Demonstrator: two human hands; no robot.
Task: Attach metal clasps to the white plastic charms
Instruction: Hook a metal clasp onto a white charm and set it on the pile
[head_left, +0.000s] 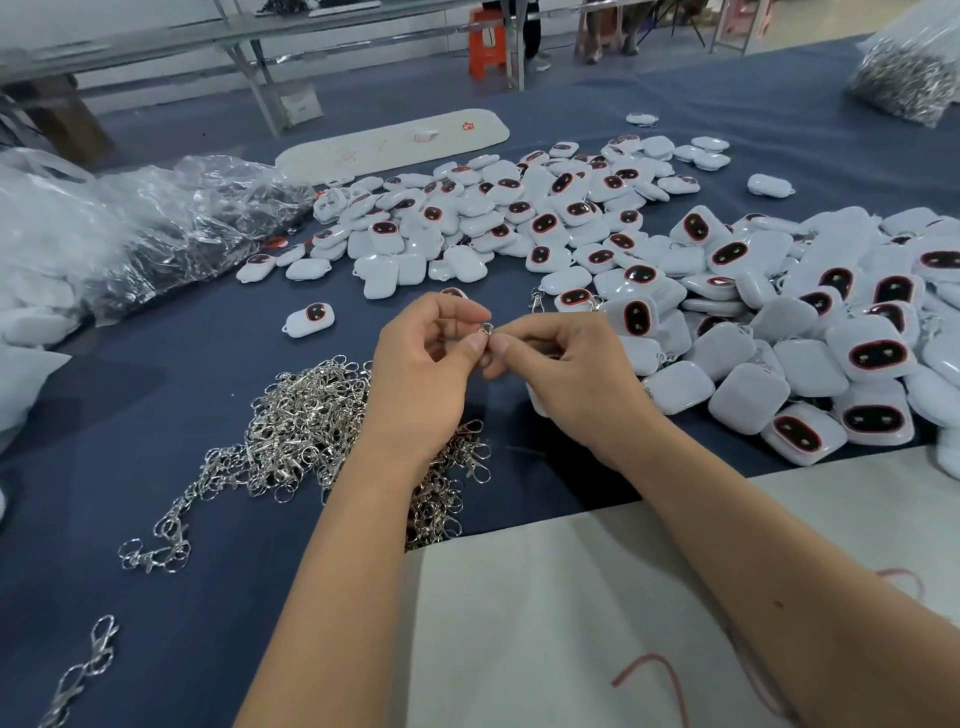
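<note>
My left hand and my right hand meet above the blue table cloth, and their fingertips pinch a small metal clasp ring between them. A white charm shows partly under my right palm; whether the hand holds it I cannot tell. A tangled pile of silver metal clasps lies under and left of my left wrist. White plastic charms with dark oval faces lie heaped to the right and further back. One lone charm lies left of my hands.
Clear plastic bags lie at the left. A bag of metal parts sits at the far right corner. A white board lies at the back, white fabric at the near edge. Loose clasps lie near left.
</note>
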